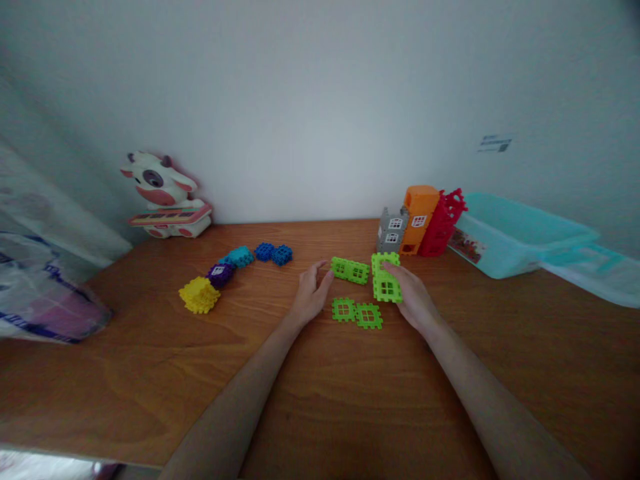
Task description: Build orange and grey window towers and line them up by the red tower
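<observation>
In my right hand [415, 293] is a pair of joined lime green building panels [387, 289] with window cut-outs, held nearly upright with the thumb on the front face. My left hand [311, 293] is open, thumb and fingers apart, at the left end of a green windowed block [350, 270]. I cannot tell whether the thumb tip touches that block. Closer to me, two flat green window panels [356, 313] lie edge to edge on the wooden table [340, 387].
Yellow panels [199, 295], a purple block [220, 274], light blue pieces [240, 257] and dark blue pieces [273, 253] lie left. Grey [393, 230], orange [418, 220] and red [440, 227] towers stand right, beside a turquoise bin [520, 240]. A cow keyboard toy [167, 197] stands back left.
</observation>
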`<state>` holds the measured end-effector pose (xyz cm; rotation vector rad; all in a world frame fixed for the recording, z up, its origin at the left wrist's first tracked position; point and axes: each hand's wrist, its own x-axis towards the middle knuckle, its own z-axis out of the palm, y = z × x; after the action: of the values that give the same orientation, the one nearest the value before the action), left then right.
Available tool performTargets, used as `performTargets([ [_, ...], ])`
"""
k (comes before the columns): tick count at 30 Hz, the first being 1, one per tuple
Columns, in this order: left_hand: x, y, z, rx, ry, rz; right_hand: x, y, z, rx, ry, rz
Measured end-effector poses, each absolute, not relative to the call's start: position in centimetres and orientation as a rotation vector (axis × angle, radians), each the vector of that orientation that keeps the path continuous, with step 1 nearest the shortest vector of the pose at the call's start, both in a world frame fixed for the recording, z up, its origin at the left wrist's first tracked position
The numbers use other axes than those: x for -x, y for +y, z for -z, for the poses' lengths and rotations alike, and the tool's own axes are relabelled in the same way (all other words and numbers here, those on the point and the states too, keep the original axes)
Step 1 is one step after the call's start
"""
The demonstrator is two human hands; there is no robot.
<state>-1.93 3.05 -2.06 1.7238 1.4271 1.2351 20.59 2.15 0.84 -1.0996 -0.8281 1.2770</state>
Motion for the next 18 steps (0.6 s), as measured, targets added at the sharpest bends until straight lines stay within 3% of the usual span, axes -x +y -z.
performTargets([
  [6, 1.5, 2.9, 2.1, -1.88, 1.424, -1.09, -19.6, 1.5, -0.6, 1.093, -0.935, -1.432],
  [15, 1.1, 2.4, 1.8, -1.462, 1.165, -1.451, -18.7, 0.7, -1.4, 0.985, -0.801, -1.585],
  [18, 1.0, 2.2, 1.2, -1.328, 1.085, -1.421, -18.3, 0.3, -1.8, 0.934, -0.713, -1.672],
])
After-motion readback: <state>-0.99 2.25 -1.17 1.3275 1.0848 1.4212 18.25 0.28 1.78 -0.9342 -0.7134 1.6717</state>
